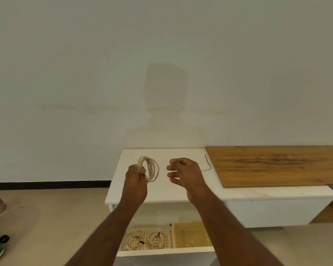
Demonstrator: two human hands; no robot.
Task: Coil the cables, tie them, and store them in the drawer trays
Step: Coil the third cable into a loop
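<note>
left hand (136,174) gripping cream cable coil (148,169) at frame centre, above white cabinet top (161,191); right hand (183,172) hovering loosely curled, holding nothing. risk: loops springing apart before black tie (207,164) is fetched.

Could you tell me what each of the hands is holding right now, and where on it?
The left hand grips the coiled cable at the left side of its loops. The right hand holds nothing; its fingers are loosely curled.
</note>
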